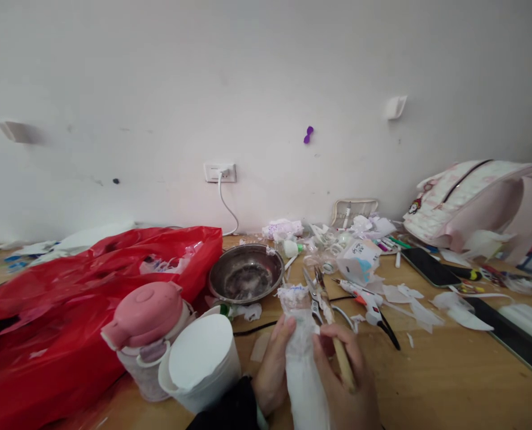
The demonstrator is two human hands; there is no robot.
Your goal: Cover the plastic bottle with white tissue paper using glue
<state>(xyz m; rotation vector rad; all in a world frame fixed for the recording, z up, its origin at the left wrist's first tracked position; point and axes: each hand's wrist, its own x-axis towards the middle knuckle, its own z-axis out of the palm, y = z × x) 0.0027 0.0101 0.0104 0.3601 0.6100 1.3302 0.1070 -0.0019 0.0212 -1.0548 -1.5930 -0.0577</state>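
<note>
A long white object wrapped in thin paper (306, 382), shaped like a tube or bottle, lies between my hands and points away from me. Its far end is ragged, with bluish marks. My left hand (272, 361) grips it from the left. On its right side, my right hand (349, 376) has its fingertips against the paper while holding a wooden-handled brush (345, 367). The brush's pale handle end comes toward me, and its darker, rough end points to the wall. Just beyond my fingers lie metal scissors (313, 292), partly hidden by the brush.
Left of my hands stand a white paper-lined cup (203, 358), a pink-lidded bottle (149, 322) and a red plastic bag (69, 304). Ahead is a metal bowl (247, 275). Rightward lie a glue gun (371, 307), paper scraps, a phone (431, 267) and a backpack (472, 197).
</note>
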